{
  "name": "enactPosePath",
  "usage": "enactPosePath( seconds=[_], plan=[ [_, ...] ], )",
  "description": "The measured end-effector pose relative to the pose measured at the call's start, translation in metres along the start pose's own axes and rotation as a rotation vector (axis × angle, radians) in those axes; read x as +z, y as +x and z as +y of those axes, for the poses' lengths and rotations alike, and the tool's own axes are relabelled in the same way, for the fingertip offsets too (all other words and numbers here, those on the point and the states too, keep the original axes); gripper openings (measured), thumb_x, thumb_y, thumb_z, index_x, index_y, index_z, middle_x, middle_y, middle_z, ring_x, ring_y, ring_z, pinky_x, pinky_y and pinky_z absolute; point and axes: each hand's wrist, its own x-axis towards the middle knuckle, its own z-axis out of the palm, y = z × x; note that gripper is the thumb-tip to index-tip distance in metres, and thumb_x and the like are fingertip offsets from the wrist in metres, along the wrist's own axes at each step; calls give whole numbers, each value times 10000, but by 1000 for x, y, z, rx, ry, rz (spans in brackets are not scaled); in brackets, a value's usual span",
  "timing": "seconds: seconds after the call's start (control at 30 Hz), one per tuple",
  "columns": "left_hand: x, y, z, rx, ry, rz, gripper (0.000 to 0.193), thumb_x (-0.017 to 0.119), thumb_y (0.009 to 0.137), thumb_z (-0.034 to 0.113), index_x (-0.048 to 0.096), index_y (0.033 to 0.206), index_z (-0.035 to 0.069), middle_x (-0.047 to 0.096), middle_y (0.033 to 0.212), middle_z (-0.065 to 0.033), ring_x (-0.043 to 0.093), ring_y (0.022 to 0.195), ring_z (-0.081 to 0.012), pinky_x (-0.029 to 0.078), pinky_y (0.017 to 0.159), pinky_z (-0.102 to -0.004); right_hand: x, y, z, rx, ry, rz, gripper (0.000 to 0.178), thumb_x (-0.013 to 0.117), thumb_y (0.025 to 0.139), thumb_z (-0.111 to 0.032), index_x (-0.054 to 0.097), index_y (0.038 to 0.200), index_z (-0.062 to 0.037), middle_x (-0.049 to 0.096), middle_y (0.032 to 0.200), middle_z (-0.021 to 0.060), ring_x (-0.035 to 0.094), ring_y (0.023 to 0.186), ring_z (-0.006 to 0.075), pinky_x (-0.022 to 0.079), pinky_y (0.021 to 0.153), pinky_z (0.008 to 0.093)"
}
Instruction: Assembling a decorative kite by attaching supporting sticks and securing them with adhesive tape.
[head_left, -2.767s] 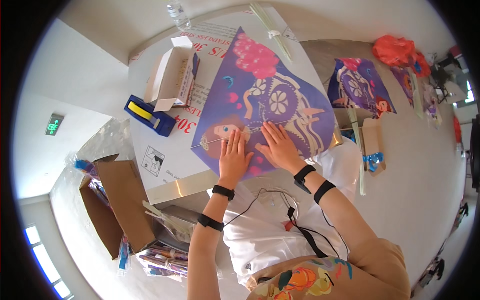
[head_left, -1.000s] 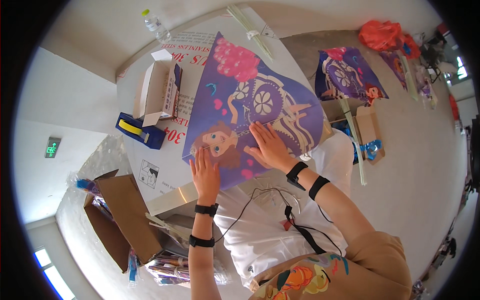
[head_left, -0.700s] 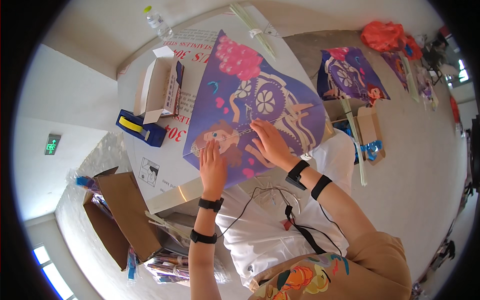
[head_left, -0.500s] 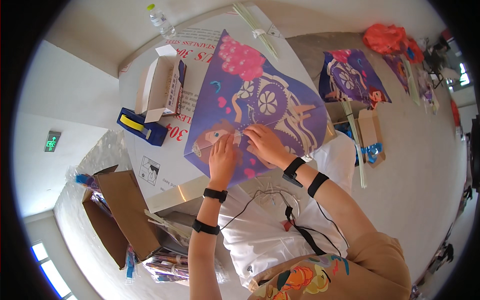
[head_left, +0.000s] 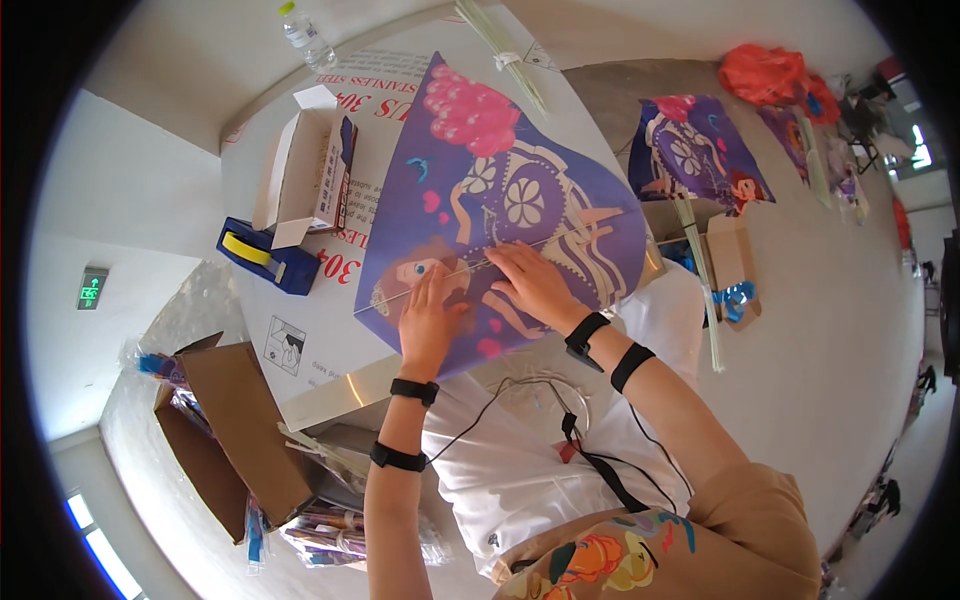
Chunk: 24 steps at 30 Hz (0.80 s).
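A purple kite sheet printed with a cartoon figure in a gown lies on the board-topped table. Across it runs a thin pale stick, from the crown at the left toward the right edge. My left hand lies on the printed face, its fingers stretched out over the stick. Close to its right, my right hand rests on the sheet with fingers extended and their tips at the stick. The undersides of both hands' fingertips are hidden.
A blue tape dispenser and an open white carton stand left on the board. A bundle of thin sticks and a water bottle are at the back. Another kite sheet lies right. A brown cardboard box sits lower left.
My left hand has slid left along the stick, away from my right hand, onto the printed face. The stick's left end now shows past the sheet's edge. The whole view has shifted slightly.
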Motion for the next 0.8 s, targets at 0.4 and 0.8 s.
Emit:
enactPosePath(
  seconds=[0.4,0.8],
  plan=[
    [-22,-15,-36,-101,131,44,814,784,713,279,399,1398,68,558,1300,-143,495,1242,-285,276,1130,-459,-52,-28,62,275,-68,75,564,705,831,-294,484,1306,-86,587,1244,118,516,1210,269,270,1108,492],
    [-30,-24,-43,-122,169,21,880,782,729,269,314,1440,46,473,1399,-157,419,1324,-273,205,1151,-475,-75,-29,77,285,-140,-60,644,734,803,-248,423,1348,-101,561,1287,123,471,1267,263,204,1133,519]
  ],
)
